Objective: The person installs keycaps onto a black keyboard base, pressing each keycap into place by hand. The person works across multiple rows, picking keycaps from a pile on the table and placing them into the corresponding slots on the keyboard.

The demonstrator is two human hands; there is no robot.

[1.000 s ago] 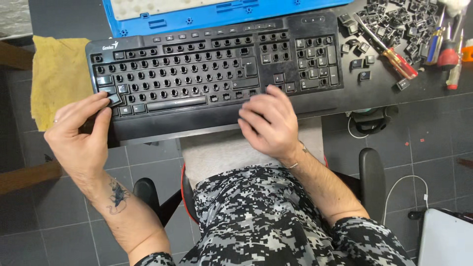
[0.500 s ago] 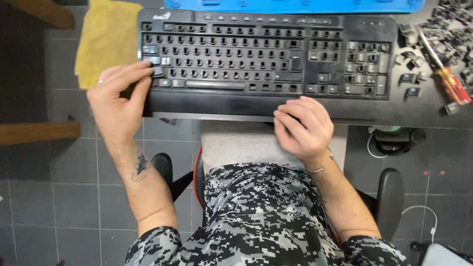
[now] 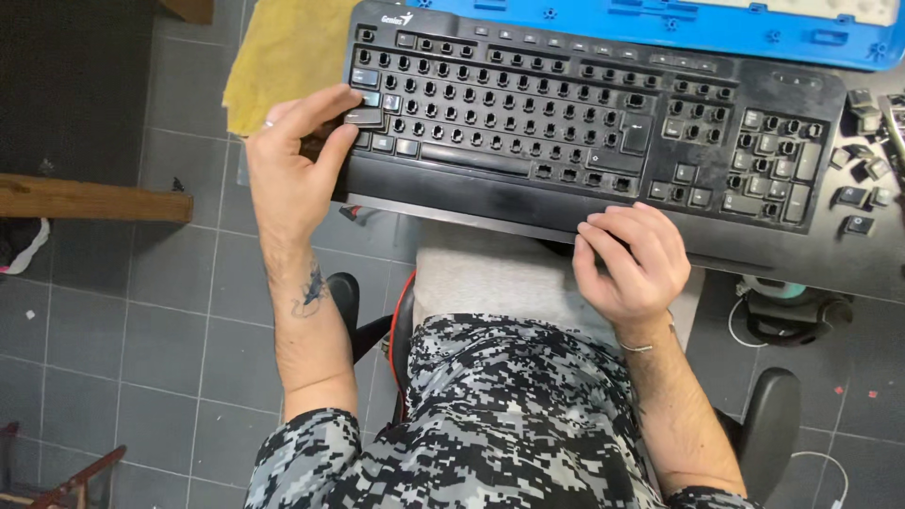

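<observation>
While my left hand (image 3: 292, 165) pinched a light, brittle keycap (image 3: 363, 117) by its edges, my right hand (image 3: 633, 259) rested loosely, holding nothing, on the stiff black keyboard (image 3: 528, 193).

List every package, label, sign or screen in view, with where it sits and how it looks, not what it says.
No packages, signs or screens.
Logo mark: small white print on the top left corner of the black keyboard, beyond the left hand.
Key legends: faint white marks on the few caps still fitted, such as the number pad keys.
</observation>
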